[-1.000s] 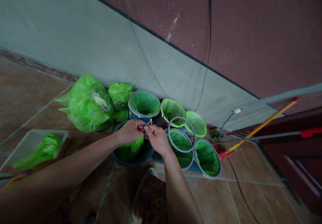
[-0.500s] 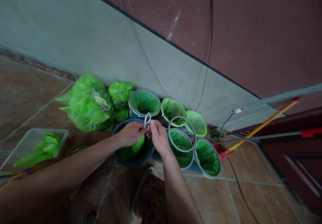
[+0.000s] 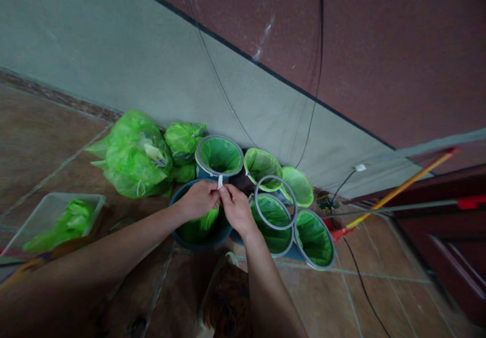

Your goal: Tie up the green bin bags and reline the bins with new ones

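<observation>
White strip [image 3: 220, 180], green bag [image 3: 208, 220], blue bin [image 3: 225, 229]

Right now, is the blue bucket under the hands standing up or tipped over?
Standing up: the blue bucket opens upward below the left hand and right hand, with green plastic inside.

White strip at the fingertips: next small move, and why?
Probably ease the two hands slightly apart to snug the white strip. The left hand and right hand meet with fingers pinched at its lower end, above the blue bin with a green bag inside. The fingers hide whether there's a knot, so a gentle pull seems safest.
</observation>
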`<state>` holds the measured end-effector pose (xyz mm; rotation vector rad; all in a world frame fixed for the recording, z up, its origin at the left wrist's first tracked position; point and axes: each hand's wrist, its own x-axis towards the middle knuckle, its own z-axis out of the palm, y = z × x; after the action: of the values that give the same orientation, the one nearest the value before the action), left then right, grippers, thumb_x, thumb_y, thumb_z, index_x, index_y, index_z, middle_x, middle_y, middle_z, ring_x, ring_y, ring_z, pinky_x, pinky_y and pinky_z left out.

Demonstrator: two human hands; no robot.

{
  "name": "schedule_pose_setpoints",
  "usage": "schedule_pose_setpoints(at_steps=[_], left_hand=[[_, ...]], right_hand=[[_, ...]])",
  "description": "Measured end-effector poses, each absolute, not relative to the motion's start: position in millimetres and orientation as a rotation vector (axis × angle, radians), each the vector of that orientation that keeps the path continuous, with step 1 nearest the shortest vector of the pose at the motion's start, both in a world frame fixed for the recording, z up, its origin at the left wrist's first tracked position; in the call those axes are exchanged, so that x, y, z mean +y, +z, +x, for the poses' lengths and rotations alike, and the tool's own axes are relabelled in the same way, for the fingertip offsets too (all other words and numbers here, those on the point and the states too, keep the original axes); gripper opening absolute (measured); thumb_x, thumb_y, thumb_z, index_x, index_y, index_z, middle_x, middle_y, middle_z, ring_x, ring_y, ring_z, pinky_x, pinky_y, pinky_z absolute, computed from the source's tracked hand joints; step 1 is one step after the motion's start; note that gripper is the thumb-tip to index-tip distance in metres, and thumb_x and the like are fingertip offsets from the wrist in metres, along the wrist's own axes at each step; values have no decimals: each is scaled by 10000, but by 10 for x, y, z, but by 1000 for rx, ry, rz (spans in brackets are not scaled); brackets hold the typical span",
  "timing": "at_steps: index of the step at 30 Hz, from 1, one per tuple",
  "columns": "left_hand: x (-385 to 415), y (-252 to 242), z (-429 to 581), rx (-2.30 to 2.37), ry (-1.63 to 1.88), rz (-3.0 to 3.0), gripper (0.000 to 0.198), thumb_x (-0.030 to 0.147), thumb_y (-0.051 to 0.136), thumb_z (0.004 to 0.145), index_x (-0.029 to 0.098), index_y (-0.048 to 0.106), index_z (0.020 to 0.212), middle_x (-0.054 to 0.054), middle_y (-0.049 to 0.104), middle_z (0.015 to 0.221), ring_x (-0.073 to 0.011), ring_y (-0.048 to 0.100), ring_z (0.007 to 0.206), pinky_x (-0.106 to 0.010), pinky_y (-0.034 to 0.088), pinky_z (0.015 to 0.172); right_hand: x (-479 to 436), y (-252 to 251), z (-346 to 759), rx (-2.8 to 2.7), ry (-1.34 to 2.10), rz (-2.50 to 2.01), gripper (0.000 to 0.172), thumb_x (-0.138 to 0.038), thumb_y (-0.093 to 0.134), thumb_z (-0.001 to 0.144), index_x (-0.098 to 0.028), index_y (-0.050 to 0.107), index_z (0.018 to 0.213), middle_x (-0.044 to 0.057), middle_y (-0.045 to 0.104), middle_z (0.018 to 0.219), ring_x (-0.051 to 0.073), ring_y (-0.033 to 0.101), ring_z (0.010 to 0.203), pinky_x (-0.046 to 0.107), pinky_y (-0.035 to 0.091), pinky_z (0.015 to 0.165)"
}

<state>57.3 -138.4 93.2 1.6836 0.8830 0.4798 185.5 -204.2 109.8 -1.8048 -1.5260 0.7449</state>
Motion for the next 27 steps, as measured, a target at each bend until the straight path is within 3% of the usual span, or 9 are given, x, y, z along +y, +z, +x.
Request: schedule_pose_setpoints(at_steps=[5,10,15,27], left_hand=[[-1410,1055,574,996,539,1328,133,174,539,734,190,641,650,8,672,598,-151,647,577,-252,527,587],[-1454,1181,567,1087,525,1130,34,135,649,650,158,651,626,1,668,566,-152,648,593,-233,462,544],[-1415,1153,560,1132,582,981,111,168,732,591,148,650,662,8,658,542,-146,646,589,-219,430,526],[-1378,998,582,1070,637,1118,62,151,681,585,148,625,613,48,571,505,-86,509,519,-205,391,524]], right_hand=[[-2028,1041,1854,-1487,733,-1788,261,-377,485,941,-206,666,1017,31,712,876,166,621,771,283,480,747],[-2029,1048,1857,-1483,711,-1820,248,-355,525,904,-203,676,1027,24,697,821,168,611,724,278,471,693],[-2054,1100,1851,-1496,646,-1853,204,-328,550,875,-209,686,970,10,688,786,154,589,667,271,455,661],[-2056,1080,1911,-1419,871,-1836,138,-264,553,827,-193,664,785,-41,573,608,115,507,549,237,398,572]])
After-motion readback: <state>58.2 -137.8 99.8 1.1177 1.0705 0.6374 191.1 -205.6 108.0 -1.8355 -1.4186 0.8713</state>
